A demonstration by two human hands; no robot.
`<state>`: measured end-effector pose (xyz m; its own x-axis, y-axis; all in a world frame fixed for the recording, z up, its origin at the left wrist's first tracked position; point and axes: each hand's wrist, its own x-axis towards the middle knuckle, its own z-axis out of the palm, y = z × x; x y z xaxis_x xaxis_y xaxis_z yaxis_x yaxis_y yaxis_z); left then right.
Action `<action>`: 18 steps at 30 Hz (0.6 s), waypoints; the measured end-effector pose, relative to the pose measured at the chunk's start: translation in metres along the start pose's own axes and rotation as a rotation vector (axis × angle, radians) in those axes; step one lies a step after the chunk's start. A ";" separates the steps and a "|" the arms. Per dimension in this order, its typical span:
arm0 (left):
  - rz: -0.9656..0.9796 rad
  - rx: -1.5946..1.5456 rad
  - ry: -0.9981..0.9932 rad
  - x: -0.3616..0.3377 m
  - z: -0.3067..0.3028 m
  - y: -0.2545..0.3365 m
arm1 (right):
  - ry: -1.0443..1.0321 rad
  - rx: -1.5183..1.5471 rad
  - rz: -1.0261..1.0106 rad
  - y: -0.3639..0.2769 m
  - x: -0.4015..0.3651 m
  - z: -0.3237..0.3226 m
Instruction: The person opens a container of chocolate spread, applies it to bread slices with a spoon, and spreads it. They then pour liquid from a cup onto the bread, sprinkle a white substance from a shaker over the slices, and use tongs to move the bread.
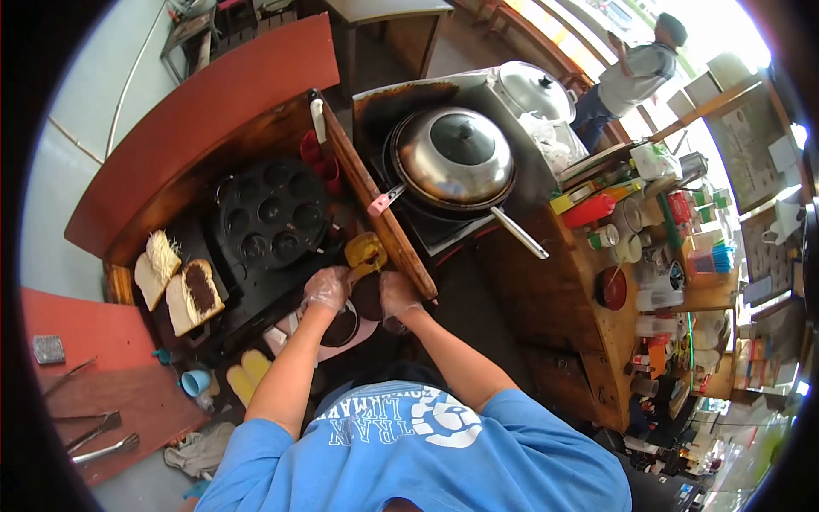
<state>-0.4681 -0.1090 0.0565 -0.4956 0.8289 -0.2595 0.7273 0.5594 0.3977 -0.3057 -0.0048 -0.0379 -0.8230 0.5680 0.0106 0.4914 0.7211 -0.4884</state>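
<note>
Both hands wear clear plastic gloves and meet in front of me at a wooden counter's edge. My left hand point(328, 288) and my right hand point(397, 294) close from either side on a small dark round container point(368, 299). A yellow container point(365, 250) sits just beyond the fingers. Below my left hand a dark round pan point(341, 329) rests on a pale pink plate point(365, 334). What the fingers do at the container is too small to tell.
A black mould pan with round hollows point(271, 218) lies to the left, beside two bread slices, one with chocolate spread point(198, 292), one with shredded topping point(158, 263). A lidded wok point(452, 158) sits ahead. Tongs point(95, 428) lie far left. Another person point(636, 72) stands at the back right.
</note>
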 end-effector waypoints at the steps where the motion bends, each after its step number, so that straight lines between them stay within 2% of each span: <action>1: -0.034 0.006 -0.012 0.000 -0.001 0.003 | 0.041 -0.004 -0.030 0.002 0.000 0.001; 7: -0.066 0.044 0.012 0.007 0.012 0.001 | -0.017 -0.001 -0.109 0.008 -0.015 -0.004; 9: -0.078 0.061 -0.029 0.005 0.009 -0.001 | 0.058 0.031 -0.021 -0.001 -0.031 -0.011; 10: -0.080 0.068 -0.049 0.003 0.003 0.000 | 0.010 -0.253 -0.156 -0.002 -0.033 -0.017; 11: -0.124 0.067 -0.034 0.001 -0.003 0.006 | -0.048 -0.098 -0.021 -0.003 -0.028 -0.021; 12: -0.156 0.064 -0.010 0.000 -0.010 0.012 | 0.002 -0.313 -0.161 0.002 -0.029 -0.019; 14: -0.189 0.090 -0.006 -0.006 -0.022 0.022 | -0.087 -0.440 -0.314 0.009 -0.026 -0.010; 15: -0.204 0.101 0.004 -0.007 -0.023 0.023 | -0.088 -0.430 -0.312 0.000 -0.029 -0.020; 17: -0.232 0.101 -0.046 -0.001 -0.024 0.024 | -0.063 -0.778 -0.394 -0.012 -0.035 -0.041; 18: -0.259 0.093 -0.091 0.001 -0.024 0.023 | -0.062 -0.773 -0.392 -0.013 -0.037 -0.039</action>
<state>-0.4636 -0.0959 0.0867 -0.6288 0.6535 -0.4213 0.6247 0.7472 0.2268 -0.2705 -0.0193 0.0022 -0.9764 0.2158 -0.0048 0.2065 0.9404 0.2703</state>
